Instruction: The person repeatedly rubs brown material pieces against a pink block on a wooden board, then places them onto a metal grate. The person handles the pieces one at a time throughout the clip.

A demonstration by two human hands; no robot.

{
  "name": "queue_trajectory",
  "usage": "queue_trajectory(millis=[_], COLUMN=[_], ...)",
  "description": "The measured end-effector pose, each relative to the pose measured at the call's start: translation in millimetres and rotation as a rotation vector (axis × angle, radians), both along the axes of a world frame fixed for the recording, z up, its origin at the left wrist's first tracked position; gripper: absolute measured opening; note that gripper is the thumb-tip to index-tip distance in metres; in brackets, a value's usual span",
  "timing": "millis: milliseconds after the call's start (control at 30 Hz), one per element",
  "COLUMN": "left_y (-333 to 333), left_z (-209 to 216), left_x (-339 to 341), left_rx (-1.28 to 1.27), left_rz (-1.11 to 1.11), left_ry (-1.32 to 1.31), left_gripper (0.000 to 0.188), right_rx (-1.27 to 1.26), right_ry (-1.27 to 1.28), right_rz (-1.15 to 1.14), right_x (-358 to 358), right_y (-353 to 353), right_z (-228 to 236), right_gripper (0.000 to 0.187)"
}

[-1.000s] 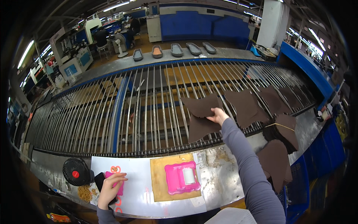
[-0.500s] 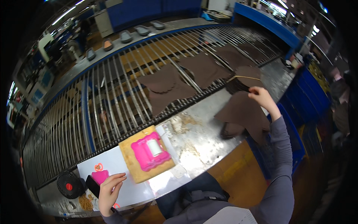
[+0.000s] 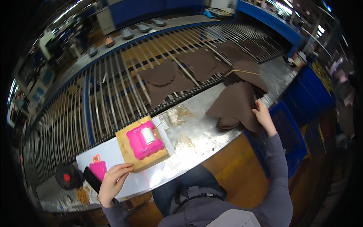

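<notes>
My right hand (image 3: 264, 118) pinches the right edge of a dark brown, flexible cut piece (image 3: 236, 104), the top one of a loose pile on the metal table. Behind it lies a bundle of like brown pieces (image 3: 245, 75) with a tan band around it. My left hand (image 3: 113, 183) holds nothing; its fingers are stretched out, thumb a little apart, beside the near corner of a yellow foam block (image 3: 153, 162). On that block sits a pink plate with a wavy rim (image 3: 138, 145), bearing a white cylinder (image 3: 148, 135).
Brown pieces (image 3: 200, 62) lie spread on a conveyor of metal bars (image 3: 113, 89). Left of the block are a pink piece (image 3: 99, 169), a black round object with a red centre (image 3: 67, 177) and rubber bands (image 3: 82, 195). Blue crates (image 3: 287, 140) stand at right.
My right hand has come down along the brown piece's edge, and the piece has shifted and turned. My left hand has moved up and right, close to the foam block. The view has shifted slightly.
</notes>
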State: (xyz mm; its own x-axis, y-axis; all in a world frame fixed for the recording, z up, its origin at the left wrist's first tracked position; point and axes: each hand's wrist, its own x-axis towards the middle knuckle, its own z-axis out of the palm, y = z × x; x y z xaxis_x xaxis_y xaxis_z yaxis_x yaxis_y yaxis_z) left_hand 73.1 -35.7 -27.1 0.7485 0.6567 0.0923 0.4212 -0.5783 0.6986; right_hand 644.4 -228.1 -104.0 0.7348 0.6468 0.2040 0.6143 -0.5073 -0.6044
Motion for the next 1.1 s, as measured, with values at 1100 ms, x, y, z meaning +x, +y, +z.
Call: queue_trajectory(millis=[1100], left_y=[50.7], left_z=[-2.3], left_x=[-60.9], left_rx=[0.382], left_rz=[0.315], left_ry=[-0.292], left_gripper=[0.035], right_rx=[0.240], right_ry=[-0.070], right_rz=[1.486], right_x=[-279.7], right_y=[226.7], right_z=[98.5], right_gripper=[0.047])
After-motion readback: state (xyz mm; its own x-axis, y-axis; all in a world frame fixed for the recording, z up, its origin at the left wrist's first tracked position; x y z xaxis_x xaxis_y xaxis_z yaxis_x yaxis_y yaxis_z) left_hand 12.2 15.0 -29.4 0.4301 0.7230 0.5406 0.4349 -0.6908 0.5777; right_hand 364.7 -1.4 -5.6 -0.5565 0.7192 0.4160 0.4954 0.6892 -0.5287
